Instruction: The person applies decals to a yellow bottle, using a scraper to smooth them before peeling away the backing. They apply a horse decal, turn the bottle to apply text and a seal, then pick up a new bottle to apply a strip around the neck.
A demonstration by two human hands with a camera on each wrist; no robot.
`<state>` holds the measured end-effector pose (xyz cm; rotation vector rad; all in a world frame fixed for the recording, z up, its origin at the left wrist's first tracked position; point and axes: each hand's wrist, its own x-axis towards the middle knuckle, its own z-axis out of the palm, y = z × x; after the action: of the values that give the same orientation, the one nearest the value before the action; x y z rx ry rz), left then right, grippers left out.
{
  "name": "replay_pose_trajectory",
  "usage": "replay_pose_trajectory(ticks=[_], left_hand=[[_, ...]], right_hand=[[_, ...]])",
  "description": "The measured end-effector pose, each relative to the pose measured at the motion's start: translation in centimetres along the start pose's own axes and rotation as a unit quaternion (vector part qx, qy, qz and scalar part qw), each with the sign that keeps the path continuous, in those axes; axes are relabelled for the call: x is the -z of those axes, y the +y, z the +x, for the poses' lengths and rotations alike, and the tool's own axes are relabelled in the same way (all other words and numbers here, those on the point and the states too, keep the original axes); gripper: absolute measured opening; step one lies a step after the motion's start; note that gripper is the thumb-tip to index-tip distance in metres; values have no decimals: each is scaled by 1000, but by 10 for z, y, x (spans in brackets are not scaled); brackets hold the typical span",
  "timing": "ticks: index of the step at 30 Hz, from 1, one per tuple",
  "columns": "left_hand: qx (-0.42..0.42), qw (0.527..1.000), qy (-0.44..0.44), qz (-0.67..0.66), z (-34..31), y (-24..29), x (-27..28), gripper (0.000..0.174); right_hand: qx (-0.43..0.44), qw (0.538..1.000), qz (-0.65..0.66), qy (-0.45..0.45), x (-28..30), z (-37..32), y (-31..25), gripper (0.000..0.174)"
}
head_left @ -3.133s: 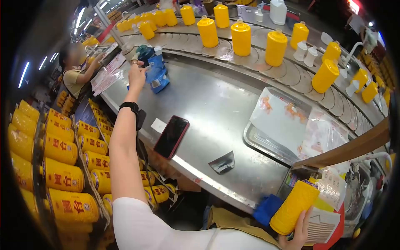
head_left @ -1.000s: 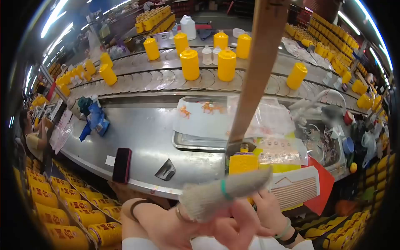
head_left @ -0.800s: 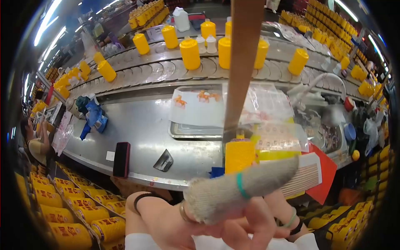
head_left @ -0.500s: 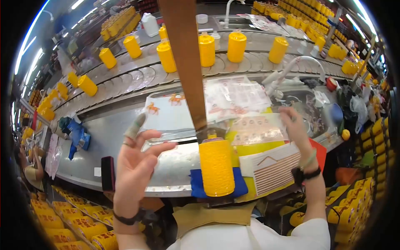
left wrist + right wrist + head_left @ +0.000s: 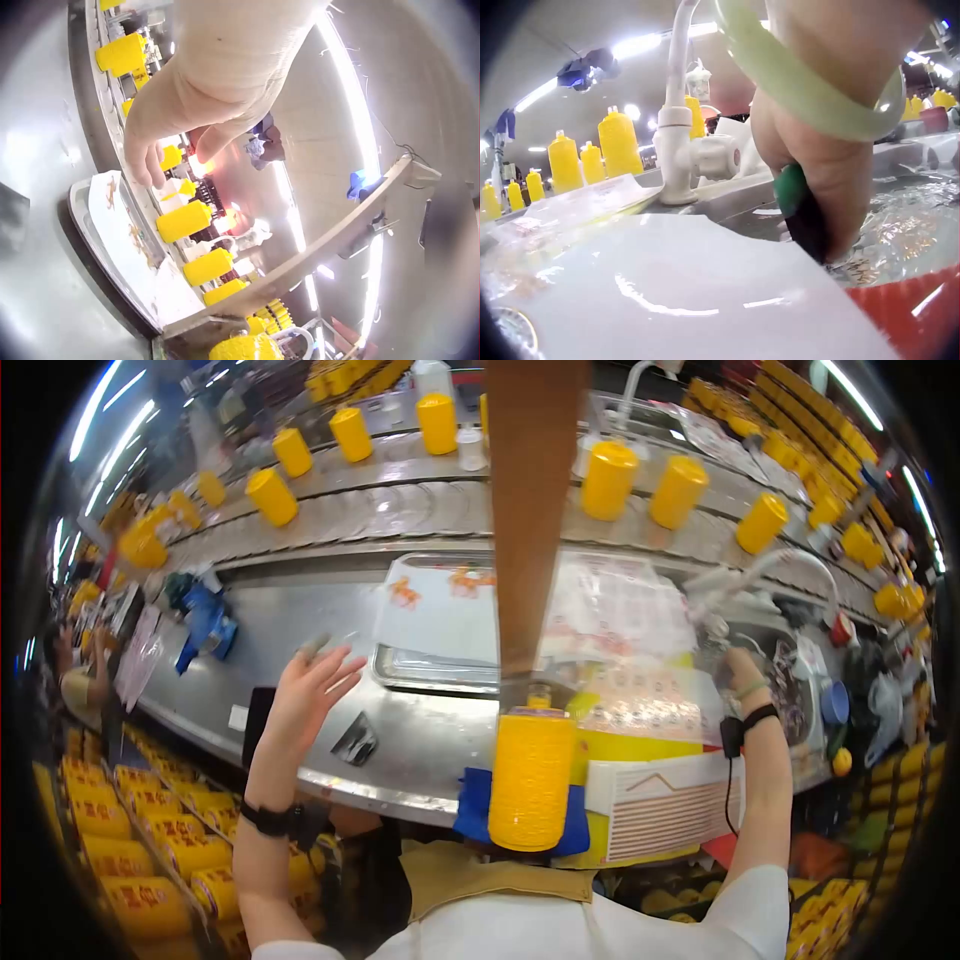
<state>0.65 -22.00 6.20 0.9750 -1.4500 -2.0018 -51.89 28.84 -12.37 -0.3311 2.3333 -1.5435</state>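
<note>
My left hand [image 5: 308, 700] is raised over the metal table, fingers loosely spread and holding nothing. A grey cloth finger cover [image 5: 314, 646] is on one of its fingers. My right hand [image 5: 742, 675] reaches down to the sink [image 5: 815, 745]. In the right wrist view its fingertips are hidden low near water with wet clear film [image 5: 904, 236]; a dark piece with a green end [image 5: 791, 193] shows against the fingers, and I cannot tell whether it is held. A yellow textured bottle [image 5: 531, 785] stands untouched on a blue cloth [image 5: 472, 805] at the front edge.
A brown wooden bar [image 5: 530, 510] rises behind the bottle. A metal tray [image 5: 430, 670] carries a white sheet with orange figures. Printed sheets [image 5: 645, 700], a striped paper [image 5: 670, 810] and a white faucet [image 5: 790, 560] lie rightward. A conveyor [image 5: 400, 510] bears yellow bottles.
Earlier my left hand reached to the blue bag while my right held the yellow bottle. Now the bottle is released, my left hand is back over the table, and my right has moved to the sink.
</note>
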Motion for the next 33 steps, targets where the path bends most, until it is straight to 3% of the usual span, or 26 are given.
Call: replay_pose_trajectory(ticks=[1,2,4,5,7,10,12,13,14,15,16,17,19,22,23,24,25,27,29,30,31,33], left_hand=[[0,1000,-7,12,10,0,4,66],[0,1000,-17,25,22,-1,7,69],[10,999,-33,19,47,-4,15,72],[21,998,-58,13,58,-5,21,75],[27,998,-51,7,79,-8,27,76],[27,998,-48,-3,109,-13,30,77],[23,999,-47,0,130,-20,35,80],[21,999,-45,-2,138,-23,36,80],[12,999,-34,14,145,-26,37,78],[3,999,-21,30,150,-29,37,76],[-3,999,-16,28,157,-34,37,76],[-2,999,2,52,164,-39,35,78],[-4,997,30,75,168,-38,30,81],[7,994,36,100,178,-40,30,79],[2,994,43,100,184,-42,32,79],[-20,990,39,133,189,-43,33,75],[-41,985,34,167,196,-48,38,71],[-58,979,43,189,225,-62,55,66],[-107,945,37,308,220,-48,48,86],[-127,903,82,402,213,-38,37,82],[-124,904,75,403,215,-41,34,82],[-211,791,157,552,228,-44,32,78]], right_hand=[[-3,1000,28,-9,5,-5,-1,15],[-91,987,129,-1,10,-6,-13,15],[-120,977,171,-30,29,-3,-26,19],[-211,935,263,-106,44,11,-24,20],[-251,939,206,-115,32,-7,-75,18],[-198,965,113,-132,-60,-70,-211,20],[-130,971,38,-200,-120,-84,-271,22],[-99,949,69,-291,-151,-80,-292,21],[-112,935,96,-321,-188,-66,-301,24],[-13,914,152,-377,-224,-77,-323,28],[70,841,152,-514,-265,-46,-311,25],[39,871,29,-489,-317,-31,-323,25],[-120,824,145,-534,-396,-57,-366,24],[-139,795,135,-575,-480,-37,-356,21],[75,766,31,-637,-519,-8,-332,37],[285,692,-72,-660,-542,6,-321,54],[287,689,-70,-662,-543,4,-326,54],[-33,742,59,-666,-532,-5,-341,54],[-30,766,53,-640,-516,-14,-351,54],[-29,790,45,-611,-506,-18,-351,53],[-26,813,37,-581,-499,-20,-350,53],[2,833,27,-553,-472,-22,-349,52]])
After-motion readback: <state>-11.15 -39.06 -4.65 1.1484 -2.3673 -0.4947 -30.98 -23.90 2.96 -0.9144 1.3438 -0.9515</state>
